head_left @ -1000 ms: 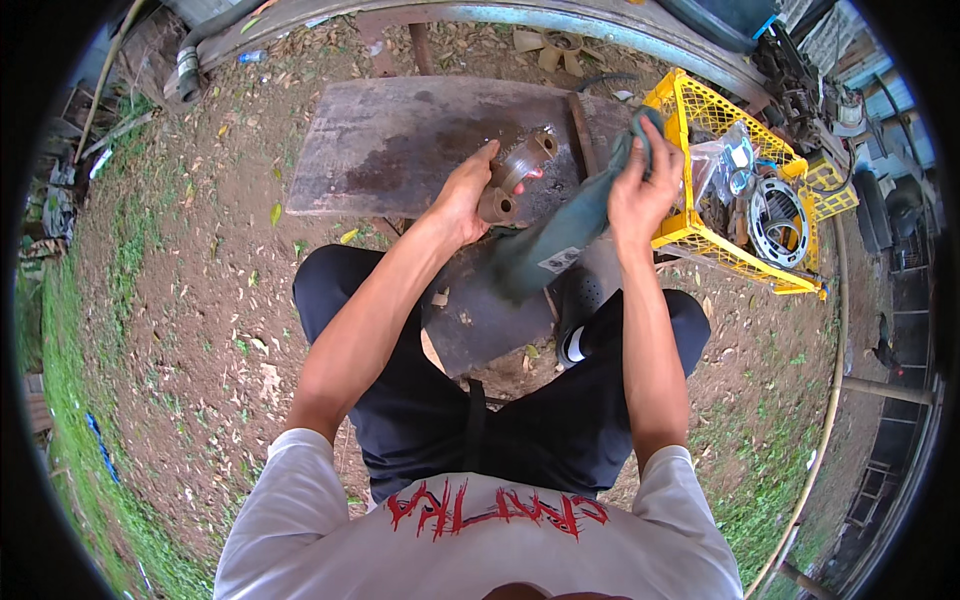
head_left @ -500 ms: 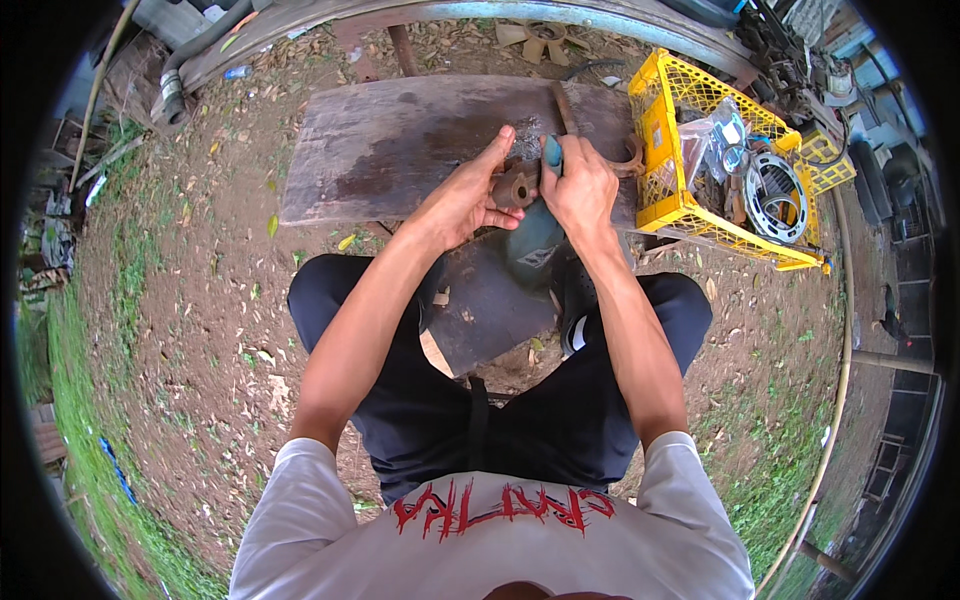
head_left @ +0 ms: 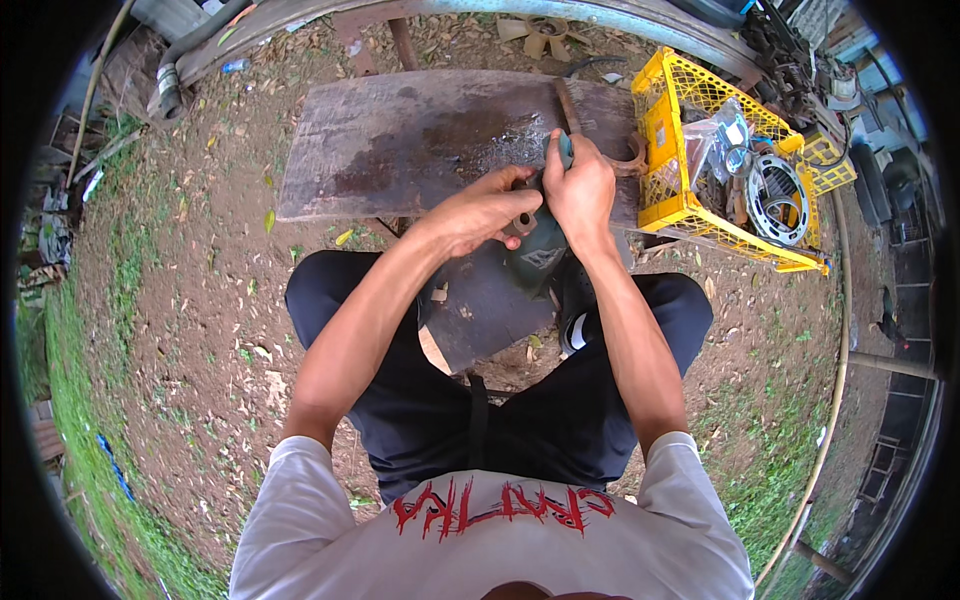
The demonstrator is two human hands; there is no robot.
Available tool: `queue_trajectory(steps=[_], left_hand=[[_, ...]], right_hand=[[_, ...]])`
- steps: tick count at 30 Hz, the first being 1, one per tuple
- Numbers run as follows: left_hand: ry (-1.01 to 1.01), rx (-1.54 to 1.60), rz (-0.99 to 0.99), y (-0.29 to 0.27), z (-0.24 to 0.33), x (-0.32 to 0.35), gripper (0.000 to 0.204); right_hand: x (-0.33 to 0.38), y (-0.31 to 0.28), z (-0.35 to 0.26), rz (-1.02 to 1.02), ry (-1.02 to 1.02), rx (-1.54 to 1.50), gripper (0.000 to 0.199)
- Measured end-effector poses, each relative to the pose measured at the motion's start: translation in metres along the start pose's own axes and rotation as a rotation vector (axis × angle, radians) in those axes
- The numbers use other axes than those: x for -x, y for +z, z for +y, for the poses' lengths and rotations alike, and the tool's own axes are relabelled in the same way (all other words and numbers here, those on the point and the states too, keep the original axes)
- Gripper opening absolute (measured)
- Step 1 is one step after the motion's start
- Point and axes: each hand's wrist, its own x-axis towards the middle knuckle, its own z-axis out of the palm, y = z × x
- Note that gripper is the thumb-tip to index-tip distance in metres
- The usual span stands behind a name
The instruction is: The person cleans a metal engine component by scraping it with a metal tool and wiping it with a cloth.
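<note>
Two hands: both meet over the near edge of the worn, stained wooden bench (head_left: 400, 150).
Left hand (head_left: 490, 212): clasps a rusty, round-holed metal part (head_left: 520, 222).
Right hand (head_left: 580, 190): clenched round a dark green, smooth-bodied power tool (head_left: 540, 255).
Beside: yellow plastic lattice crate (head_left: 665, 150), just right.

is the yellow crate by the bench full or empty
Partly full. The yellow crate holds a round metal ring part, a clear plastic bag and other metal pieces.

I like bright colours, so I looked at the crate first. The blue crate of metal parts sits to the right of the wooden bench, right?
Not quite: the crate is yellow, not blue, as the head view shows. It does sit right of the wooden bench, holding metal parts.
</note>
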Motion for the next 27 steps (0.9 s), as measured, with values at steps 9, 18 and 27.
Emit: queue_trajectory(steps=[9,18,27], left_hand=[[0.079,0.148,0.144,0.015,-0.003,-0.011,0.051],[0.136,0.215,0.284,-0.006,0.001,-0.015,0.055],[0.289,0.034,0.214,-0.005,-0.009,-0.018,0.054]], right_hand=[[-0.023,-0.002,0.024,-0.020,0.722,-0.957,0.038],[-0.043,-0.035,0.053,0.331,0.745,-1.248,0.041],[-0.004,0.009,0.004,0.069,-0.201,-0.274,0.040]])
